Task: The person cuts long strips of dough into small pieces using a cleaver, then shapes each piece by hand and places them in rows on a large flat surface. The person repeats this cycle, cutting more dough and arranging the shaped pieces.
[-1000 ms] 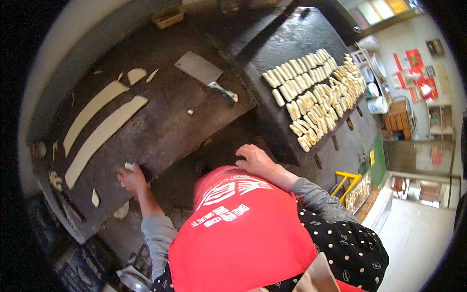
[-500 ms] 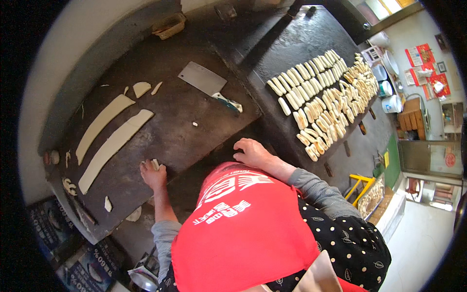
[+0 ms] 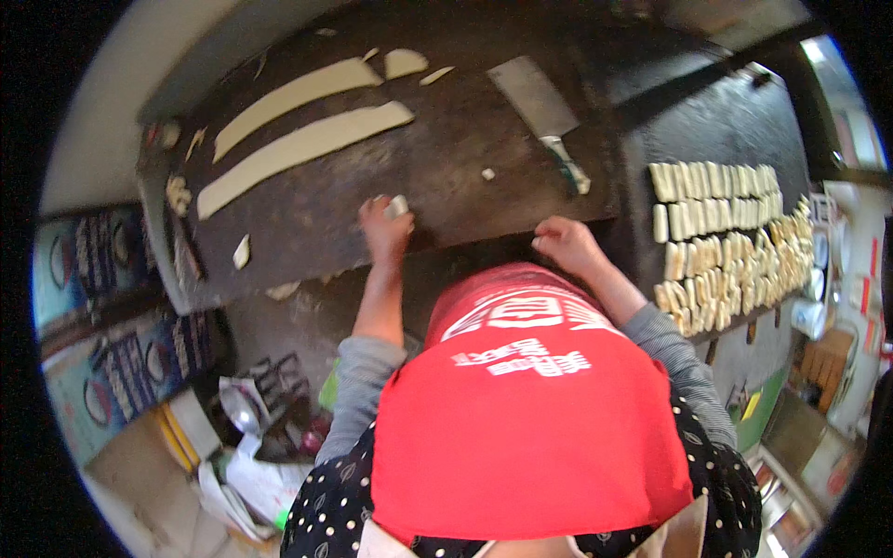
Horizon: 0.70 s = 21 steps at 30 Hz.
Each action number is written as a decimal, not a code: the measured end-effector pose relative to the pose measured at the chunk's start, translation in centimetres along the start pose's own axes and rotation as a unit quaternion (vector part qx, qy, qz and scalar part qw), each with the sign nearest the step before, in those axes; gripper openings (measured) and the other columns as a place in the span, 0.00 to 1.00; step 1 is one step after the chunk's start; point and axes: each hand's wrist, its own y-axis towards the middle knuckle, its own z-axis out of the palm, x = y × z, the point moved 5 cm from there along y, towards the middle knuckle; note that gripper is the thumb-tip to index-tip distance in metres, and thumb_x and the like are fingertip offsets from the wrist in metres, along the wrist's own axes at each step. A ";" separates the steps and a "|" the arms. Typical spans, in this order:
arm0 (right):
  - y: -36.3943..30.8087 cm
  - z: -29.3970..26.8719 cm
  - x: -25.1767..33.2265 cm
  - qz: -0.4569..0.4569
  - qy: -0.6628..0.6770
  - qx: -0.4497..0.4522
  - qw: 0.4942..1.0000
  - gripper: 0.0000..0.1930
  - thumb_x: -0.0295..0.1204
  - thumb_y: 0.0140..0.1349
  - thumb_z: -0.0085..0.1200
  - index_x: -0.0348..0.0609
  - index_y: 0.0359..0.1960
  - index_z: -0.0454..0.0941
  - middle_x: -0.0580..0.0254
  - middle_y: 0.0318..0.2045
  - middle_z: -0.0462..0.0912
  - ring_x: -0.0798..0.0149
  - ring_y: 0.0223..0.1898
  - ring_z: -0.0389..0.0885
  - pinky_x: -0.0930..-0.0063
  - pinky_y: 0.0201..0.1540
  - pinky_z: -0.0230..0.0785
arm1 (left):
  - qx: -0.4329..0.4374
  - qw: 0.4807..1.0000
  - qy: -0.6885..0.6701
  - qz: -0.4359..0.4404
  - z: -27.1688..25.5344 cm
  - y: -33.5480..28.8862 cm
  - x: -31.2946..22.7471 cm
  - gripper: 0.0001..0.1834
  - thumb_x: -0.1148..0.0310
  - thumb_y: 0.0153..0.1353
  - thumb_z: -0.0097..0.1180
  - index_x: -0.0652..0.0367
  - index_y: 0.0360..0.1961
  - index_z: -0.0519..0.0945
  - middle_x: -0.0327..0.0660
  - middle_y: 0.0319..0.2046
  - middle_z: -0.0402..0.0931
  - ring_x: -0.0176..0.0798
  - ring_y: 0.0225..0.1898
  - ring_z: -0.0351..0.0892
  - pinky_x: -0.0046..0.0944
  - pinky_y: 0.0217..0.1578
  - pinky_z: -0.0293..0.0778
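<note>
Head: near eleven o'clock, a white piece (image 3: 398, 205), likely soft, best side-held, is being pinched by the left hand (image 3: 383, 223). For the right hand (image 3: 569, 245), cannot tell.

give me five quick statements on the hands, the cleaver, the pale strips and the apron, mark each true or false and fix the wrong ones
1. The left hand holds a small white piece. True.
2. The cleaver is gripped in the right hand. False: the cleaver lies on the dark tabletop, apart from the right hand.
3. Two long pale strips lie side by side on the tabletop. True.
4. The rows of short pieces are to the left of the strips. False: the rows of short pieces are to their right, on a black slab.
5. The person wears a red apron. True.
</note>
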 end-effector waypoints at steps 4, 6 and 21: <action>6.3 4.7 0.8 0.060 0.134 0.061 0.987 0.18 0.35 0.52 0.63 0.36 0.41 0.78 0.53 0.35 0.83 0.61 0.37 0.81 0.69 0.42 0.73 | 0.051 0.993 0.020 0.108 1.6 -1.2 -2.8 0.27 0.67 0.41 0.61 0.62 0.47 0.76 0.56 0.53 0.67 0.55 0.55 0.68 0.47 0.54 0.66; 9.2 6.9 0.8 0.085 0.160 0.060 0.982 0.21 0.37 0.50 0.64 0.36 0.42 0.78 0.51 0.37 0.83 0.59 0.39 0.81 0.67 0.43 0.73 | 0.040 0.997 -0.048 0.048 1.4 -1.2 -2.5 0.27 0.67 0.43 0.60 0.64 0.48 0.76 0.54 0.51 0.70 0.55 0.51 0.71 0.45 0.51 0.68; 11.5 13.8 3.4 0.246 0.276 0.126 0.921 0.07 0.33 0.53 0.62 0.48 0.30 0.77 0.69 0.25 0.79 0.73 0.23 0.75 0.78 0.23 0.70 | 0.181 0.819 -0.417 -0.351 2.6 -2.6 1.0 0.13 0.72 0.47 0.62 0.58 0.37 0.79 0.37 0.28 0.78 0.33 0.26 0.77 0.33 0.24 0.70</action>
